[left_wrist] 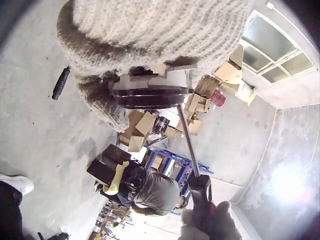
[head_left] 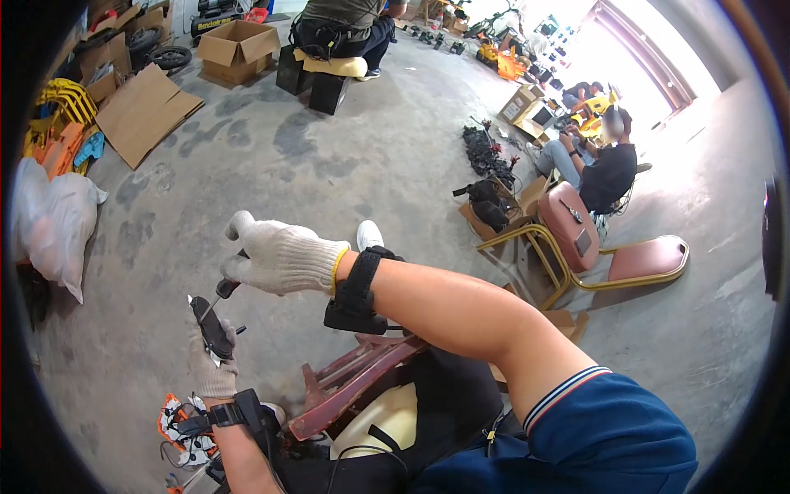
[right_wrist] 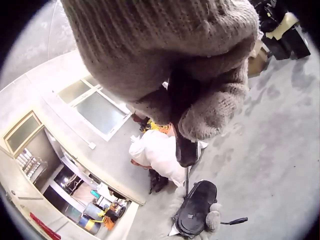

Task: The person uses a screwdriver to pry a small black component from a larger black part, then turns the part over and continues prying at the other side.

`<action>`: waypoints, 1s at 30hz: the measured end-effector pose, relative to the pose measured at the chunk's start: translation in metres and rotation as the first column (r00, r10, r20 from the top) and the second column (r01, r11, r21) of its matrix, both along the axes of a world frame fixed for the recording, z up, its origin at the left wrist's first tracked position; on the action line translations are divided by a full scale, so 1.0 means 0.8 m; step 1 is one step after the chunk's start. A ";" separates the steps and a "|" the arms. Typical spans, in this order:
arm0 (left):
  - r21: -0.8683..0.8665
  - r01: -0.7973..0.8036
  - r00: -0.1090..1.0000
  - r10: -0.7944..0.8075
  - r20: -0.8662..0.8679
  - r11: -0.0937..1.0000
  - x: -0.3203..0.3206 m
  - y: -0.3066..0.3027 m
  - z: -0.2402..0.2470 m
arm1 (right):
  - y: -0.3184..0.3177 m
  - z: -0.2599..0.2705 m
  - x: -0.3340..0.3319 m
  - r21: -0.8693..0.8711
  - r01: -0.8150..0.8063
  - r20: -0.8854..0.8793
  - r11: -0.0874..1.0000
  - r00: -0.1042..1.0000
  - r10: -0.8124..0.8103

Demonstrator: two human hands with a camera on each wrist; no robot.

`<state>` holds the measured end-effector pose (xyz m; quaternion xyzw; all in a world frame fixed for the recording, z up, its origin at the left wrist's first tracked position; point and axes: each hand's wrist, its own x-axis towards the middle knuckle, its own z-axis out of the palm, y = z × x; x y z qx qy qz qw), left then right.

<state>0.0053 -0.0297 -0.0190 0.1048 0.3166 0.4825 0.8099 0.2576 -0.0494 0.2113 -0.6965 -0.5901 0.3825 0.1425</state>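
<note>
My gloved left hand [head_left: 212,372] grips an elongated black plastic housing [head_left: 216,331] with rounded ends and a whitish piece at its back. My gloved right hand [head_left: 288,253] holds a screwdriver [head_left: 225,288] by its dark handle, fingers curled round it. In the right wrist view, the screwdriver's handle [right_wrist: 186,151] points down and its thin shaft meets the edge of the housing [right_wrist: 197,209]. From the left wrist, the metal shaft [left_wrist: 189,141] runs up to the housing's rim [left_wrist: 150,99]. Glove fabric covers part of the handle.
A black-handled tool [left_wrist: 61,83] lies on the floor. Beside my left forearm are orange and white parts [head_left: 185,432] with wires. A reddish wooden stool [head_left: 354,383] stands near my legs. A pink chair [head_left: 568,226], cartons [head_left: 237,51] and seated people are farther off.
</note>
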 end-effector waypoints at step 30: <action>-0.026 -0.059 0.998 0.058 -0.005 0.998 0.001 -0.001 -0.005 | 0.000 -0.028 0.002 0.220 -0.108 0.048 0.969 0.994 0.100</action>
